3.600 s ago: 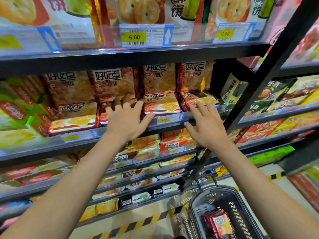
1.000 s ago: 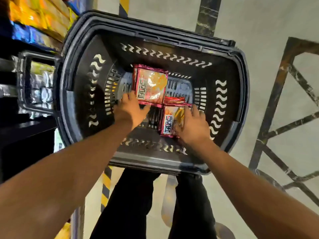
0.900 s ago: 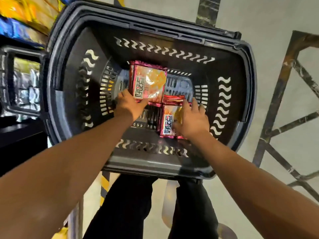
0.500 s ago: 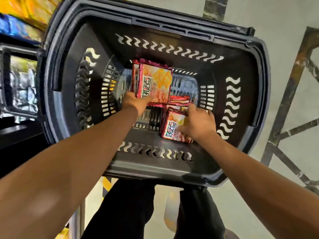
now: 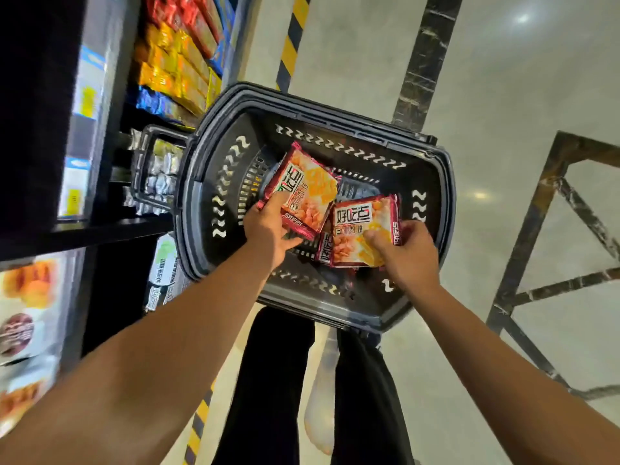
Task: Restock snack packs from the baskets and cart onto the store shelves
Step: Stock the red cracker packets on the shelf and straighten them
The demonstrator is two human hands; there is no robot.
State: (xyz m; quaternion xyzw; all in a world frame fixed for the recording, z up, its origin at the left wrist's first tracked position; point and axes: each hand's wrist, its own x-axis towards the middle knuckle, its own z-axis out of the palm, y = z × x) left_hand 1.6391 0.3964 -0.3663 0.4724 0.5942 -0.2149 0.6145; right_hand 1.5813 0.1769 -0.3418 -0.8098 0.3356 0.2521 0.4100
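A black plastic basket (image 5: 432, 182) stands on the floor in front of me. My left hand (image 5: 268, 226) grips a red and orange snack pack (image 5: 305, 193) by its near edge, tilted above the basket floor. My right hand (image 5: 406, 250) grips a second red and orange snack pack (image 5: 364, 226), with at least one more pack pressed under it. Both hands are inside the basket, lifted off its bottom. The store shelves (image 5: 110, 226) run along the left.
Shelves on the left carry yellow, orange and blue packs (image 5: 177, 68) and silver packs (image 5: 161, 169) behind the basket handle (image 5: 142, 162). Yellow-black tape (image 5: 292, 38) marks the floor. A dark metal frame (image 5: 543, 203) stands at the right. My dark trouser legs (image 5: 268, 380) are below the basket.
Both hands closed on packs lying in the basket and have lifted them up. The view has pulled back and swung left, showing more shelf.
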